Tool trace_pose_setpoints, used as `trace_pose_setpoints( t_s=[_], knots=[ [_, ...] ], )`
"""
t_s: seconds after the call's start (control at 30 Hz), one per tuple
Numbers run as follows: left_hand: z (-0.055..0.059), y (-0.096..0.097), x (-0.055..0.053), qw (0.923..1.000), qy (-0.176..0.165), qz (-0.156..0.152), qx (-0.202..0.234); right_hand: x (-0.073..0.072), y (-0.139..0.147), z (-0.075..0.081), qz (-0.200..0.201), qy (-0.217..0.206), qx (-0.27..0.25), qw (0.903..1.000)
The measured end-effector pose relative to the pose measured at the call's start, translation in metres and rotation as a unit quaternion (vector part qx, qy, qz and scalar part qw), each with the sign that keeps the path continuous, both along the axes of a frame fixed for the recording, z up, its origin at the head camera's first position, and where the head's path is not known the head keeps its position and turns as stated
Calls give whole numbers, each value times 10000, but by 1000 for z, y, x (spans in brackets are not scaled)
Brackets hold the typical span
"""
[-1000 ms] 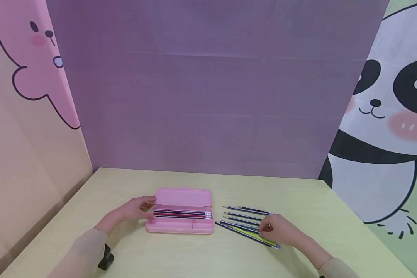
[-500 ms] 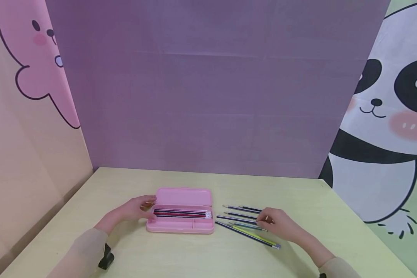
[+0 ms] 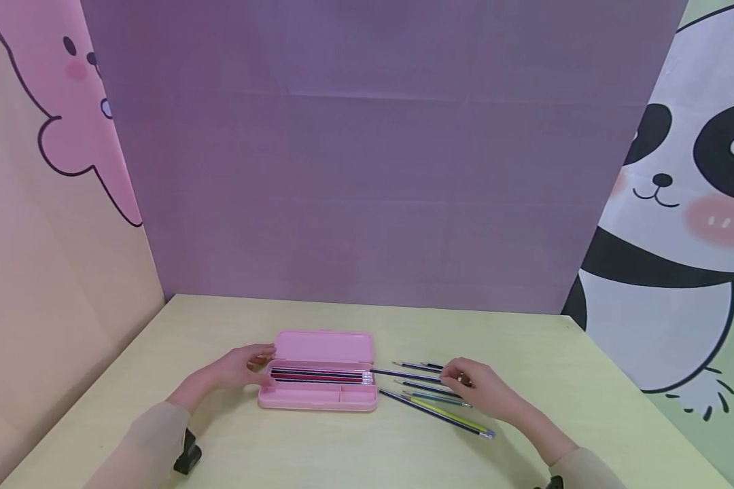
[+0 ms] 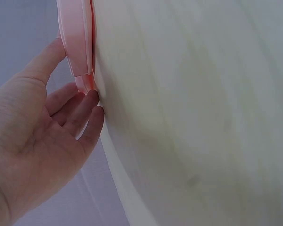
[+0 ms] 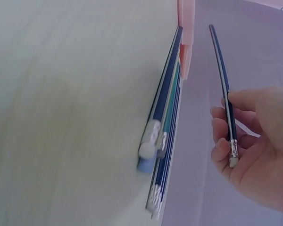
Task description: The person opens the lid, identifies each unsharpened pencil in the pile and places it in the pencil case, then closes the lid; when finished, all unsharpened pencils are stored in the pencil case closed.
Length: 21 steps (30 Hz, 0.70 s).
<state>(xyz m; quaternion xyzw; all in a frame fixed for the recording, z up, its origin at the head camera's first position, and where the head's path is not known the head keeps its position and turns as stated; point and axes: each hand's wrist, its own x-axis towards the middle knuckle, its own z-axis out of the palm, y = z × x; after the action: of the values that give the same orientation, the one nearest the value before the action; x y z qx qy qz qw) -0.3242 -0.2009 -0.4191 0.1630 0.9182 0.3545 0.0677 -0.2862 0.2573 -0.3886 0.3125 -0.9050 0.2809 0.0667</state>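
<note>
An open pink pencil case (image 3: 300,398) lies on the table, several dark and red striped pencils (image 3: 318,376) in its back compartment. My left hand (image 3: 238,367) is at its left end, thumb on the tray and fingers by the lid. The left wrist view shows that hand (image 4: 42,136) with loosely bent fingers touching the case's end. Between thumb and fingers my right hand (image 3: 480,387) pinches a dark striped pencil (image 5: 220,66) near its white eraser. Raised above the other pencils, it points left, its tip overlapping the case's right edge in the head view.
Several pencils lie right of the case under my right hand, among them a yellow-green one (image 3: 446,410) and a teal one (image 5: 170,108). A purple backdrop (image 3: 367,170) stands behind the table (image 3: 318,448). Panels with a pink cartoon animal and a panda (image 3: 667,224) flank it.
My right hand has lifted a dark pencil from the loose group and carried it left and back toward the case. The left hand has stayed at the case.
</note>
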Motion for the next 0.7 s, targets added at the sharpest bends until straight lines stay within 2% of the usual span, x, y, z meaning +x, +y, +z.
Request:
trace_pose_setpoints(
  t_s=[0.13,0.27,0.7],
  knots=[
    [0,0,-1,10000,-24,27,9,-2,-8,3,-56,-72,74,9999],
    [0,-1,0,10000,44,-78,5,-5,-14,3,-35,-96,70,9999],
    [0,-1,0,9997,76,-195,117,-17,-37,1,51,137,24,9999]
  ],
)
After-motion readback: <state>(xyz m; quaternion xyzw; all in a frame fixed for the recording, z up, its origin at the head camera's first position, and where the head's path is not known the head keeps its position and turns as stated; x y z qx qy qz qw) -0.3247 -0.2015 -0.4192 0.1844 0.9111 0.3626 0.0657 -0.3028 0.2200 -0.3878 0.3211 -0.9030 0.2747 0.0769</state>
